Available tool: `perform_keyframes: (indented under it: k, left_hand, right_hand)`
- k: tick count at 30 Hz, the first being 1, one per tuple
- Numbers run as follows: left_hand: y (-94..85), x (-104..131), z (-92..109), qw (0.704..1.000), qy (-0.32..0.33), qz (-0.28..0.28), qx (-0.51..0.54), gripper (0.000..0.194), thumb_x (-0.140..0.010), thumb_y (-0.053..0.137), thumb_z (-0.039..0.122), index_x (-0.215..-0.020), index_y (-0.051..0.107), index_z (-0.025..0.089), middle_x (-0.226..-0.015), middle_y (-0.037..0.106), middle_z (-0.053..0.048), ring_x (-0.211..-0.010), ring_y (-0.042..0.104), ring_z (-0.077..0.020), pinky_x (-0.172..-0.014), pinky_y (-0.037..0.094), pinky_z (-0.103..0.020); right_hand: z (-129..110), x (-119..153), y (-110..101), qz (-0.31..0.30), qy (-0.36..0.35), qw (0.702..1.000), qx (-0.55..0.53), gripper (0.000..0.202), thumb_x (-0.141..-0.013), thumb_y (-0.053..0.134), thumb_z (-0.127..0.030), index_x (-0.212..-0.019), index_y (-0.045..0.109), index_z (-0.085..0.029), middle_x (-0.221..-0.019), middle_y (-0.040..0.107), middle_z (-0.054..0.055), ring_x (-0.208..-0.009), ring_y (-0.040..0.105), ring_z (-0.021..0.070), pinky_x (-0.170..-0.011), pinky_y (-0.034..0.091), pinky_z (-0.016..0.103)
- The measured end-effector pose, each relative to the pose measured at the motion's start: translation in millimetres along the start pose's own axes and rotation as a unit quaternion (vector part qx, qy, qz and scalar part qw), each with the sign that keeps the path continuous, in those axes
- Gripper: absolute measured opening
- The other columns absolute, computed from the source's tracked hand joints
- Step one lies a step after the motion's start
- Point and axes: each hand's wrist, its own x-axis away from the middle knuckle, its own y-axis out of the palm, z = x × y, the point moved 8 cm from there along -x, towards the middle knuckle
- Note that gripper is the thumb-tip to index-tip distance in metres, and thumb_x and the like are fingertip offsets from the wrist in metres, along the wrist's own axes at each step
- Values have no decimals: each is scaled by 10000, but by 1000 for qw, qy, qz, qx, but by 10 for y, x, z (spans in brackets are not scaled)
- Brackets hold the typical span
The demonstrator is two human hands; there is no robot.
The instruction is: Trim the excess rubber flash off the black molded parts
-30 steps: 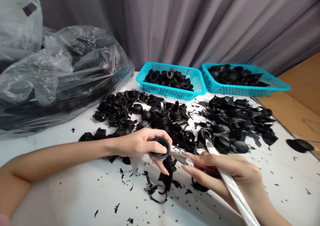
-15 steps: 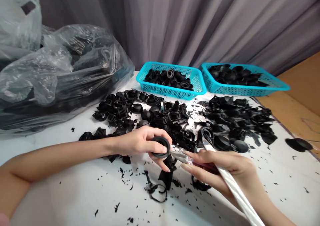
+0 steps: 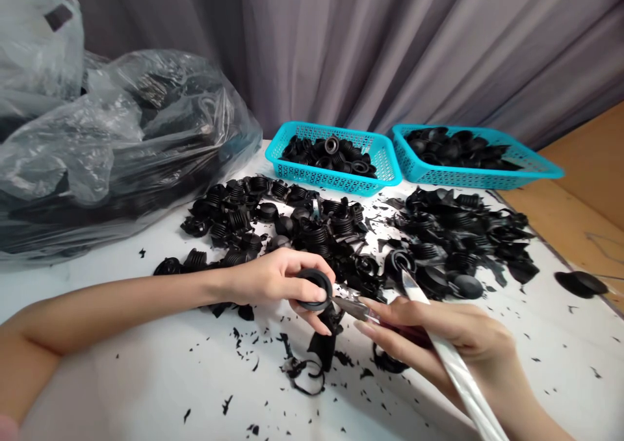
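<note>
Near the middle of the view, my left hand (image 3: 287, 282) pinches a black rubber ring (image 3: 308, 303) between thumb and fingers. My right hand (image 3: 439, 327) grips a small pointed metal tool (image 3: 351, 307), whose tip touches the ring's right edge. A long white-wrapped tool with a metal end (image 3: 453, 363) also rests in my right hand, slanting from the pile to the lower right. Most of the small tool's handle is hidden by my fingers. Beneath the ring lie black scraps and a thin black loop (image 3: 308, 389) on the white table (image 3: 160, 363).
Black ribbed rubber pieces (image 3: 316, 233) cover the table's middle, with another pile (image 3: 453, 223) at right. Two blue baskets (image 3: 336, 182) (image 3: 487, 178) holding black parts stand behind. A large clear plastic bag (image 3: 160, 149) fills the left. A black disc (image 3: 581, 284) lies far right.
My right hand has shifted slightly right and turned, moving both tools a little. The small tool's tip remains at the ring. My left hand has hardly moved.
</note>
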Motion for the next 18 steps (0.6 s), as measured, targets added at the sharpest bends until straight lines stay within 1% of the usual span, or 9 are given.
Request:
perform_keyframes:
  k: [3,8,12,18]
  left_hand:
    - [-9,-3,-6,1000,2,2,5,201,-755,634,295,-840,539,140,-667,530,48,-619,658,-125,-468,371,-175]
    - [-28,-12,-6,1000,12,14,11,197,-753,632,299,-823,547,135,-680,525,32,-657,635,-126,-455,378,-173]
    - [-30,-9,-7,1000,10,17,8,184,-758,620,293,-822,548,136,-637,478,49,-654,647,-136,-453,370,-168]
    - [-11,-6,9,1000,0,13,-3,197,-758,631,295,-827,529,142,-647,512,61,-562,659,-119,-468,379,-173]
  right_hand:
    - [10,11,-42,19,6,1000,-6,128,-774,684,-265,-664,678,-200,-512,625,-9,-354,456,104,-334,361,237]
    - [82,21,-100,42,50,998,9,210,-778,676,-355,-637,690,-200,-518,645,19,-358,464,113,-329,362,248]
    - [51,25,-46,22,22,1000,-5,189,-775,682,-331,-639,685,-199,-505,636,10,-346,448,103,-319,349,244]
    - [53,6,-11,12,19,1000,11,198,-788,666,-320,-638,693,-194,-519,645,12,-349,461,106,-323,369,245]
